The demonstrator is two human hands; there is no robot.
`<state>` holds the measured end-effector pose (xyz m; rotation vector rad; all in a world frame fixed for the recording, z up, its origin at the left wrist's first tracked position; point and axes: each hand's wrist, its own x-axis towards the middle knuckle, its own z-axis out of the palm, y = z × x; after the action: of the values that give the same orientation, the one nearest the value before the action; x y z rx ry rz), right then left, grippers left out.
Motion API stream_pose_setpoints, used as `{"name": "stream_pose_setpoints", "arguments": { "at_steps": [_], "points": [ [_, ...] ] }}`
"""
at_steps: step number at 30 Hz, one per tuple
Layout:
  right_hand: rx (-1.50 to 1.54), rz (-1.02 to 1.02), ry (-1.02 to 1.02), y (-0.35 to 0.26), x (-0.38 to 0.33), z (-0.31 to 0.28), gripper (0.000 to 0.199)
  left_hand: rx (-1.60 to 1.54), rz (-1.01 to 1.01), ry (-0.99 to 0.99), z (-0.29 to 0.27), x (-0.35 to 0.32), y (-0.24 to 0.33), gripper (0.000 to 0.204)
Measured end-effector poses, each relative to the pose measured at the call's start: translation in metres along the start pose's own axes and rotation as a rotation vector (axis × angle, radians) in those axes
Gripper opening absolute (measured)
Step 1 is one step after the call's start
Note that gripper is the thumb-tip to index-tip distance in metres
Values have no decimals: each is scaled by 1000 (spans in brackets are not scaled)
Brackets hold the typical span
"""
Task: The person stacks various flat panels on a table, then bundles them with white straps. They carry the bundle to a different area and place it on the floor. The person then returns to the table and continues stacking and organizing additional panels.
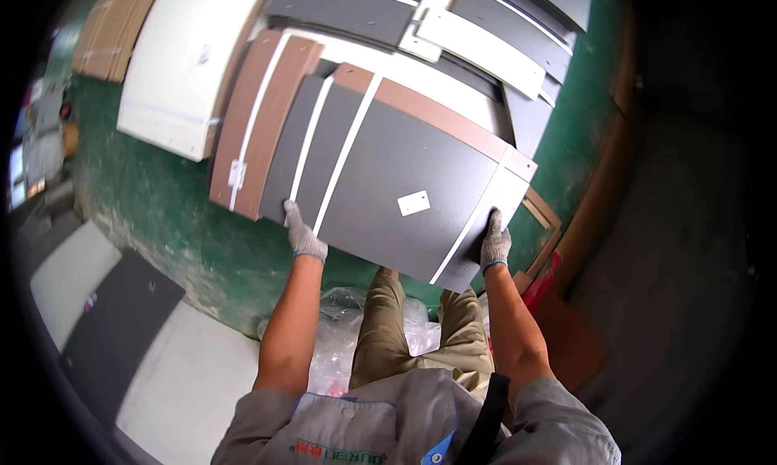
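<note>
A strapped bundle of flat panels (388,157), dark grey on top with a reddish-brown panel showing along its far edge, lies slanted in front of me. White straps run across it, and a small white label (413,203) sits on its face. My left hand (304,234), in a light knitted glove, is closed on the near left edge. At the right end my right hand (496,244), gloved alike, grips the edge with its thumb on top. The fingers beneath the bundle are hidden. Close by on the left is a strapped reddish-brown bundle (263,133).
Grey strapped panels (348,12) and a white strip (486,52) are beyond the bundle. White panels (178,60) and brown cardboard (117,32) stand at upper left. Clear plastic wrap (336,343) lies by my legs on the green floor (162,198). White and grey boards (121,327) lie lower left.
</note>
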<state>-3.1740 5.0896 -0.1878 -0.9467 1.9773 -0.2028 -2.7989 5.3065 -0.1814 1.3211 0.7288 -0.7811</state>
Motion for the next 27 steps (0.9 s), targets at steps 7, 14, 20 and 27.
{"name": "stream_pose_setpoints", "arguments": {
  "at_steps": [7, 14, 20, 27],
  "points": [
    [-442, -257, -486, -50, -22, -50, 76, 107, -113, -35, -14, -111, -143, 74],
    [-655, -102, -785, -20, -44, -116, 29, 160, -165, -219, -19, -206, -310, 71],
    [-1534, -595, -1045, -18, 3, -145, 22, -304, 112, -14, 37, -197, -312, 45],
    [-1283, -229, -886, -59, -65, -72, 50, -393, 40, 30, 40, -195, -290, 53]
  ]
}}
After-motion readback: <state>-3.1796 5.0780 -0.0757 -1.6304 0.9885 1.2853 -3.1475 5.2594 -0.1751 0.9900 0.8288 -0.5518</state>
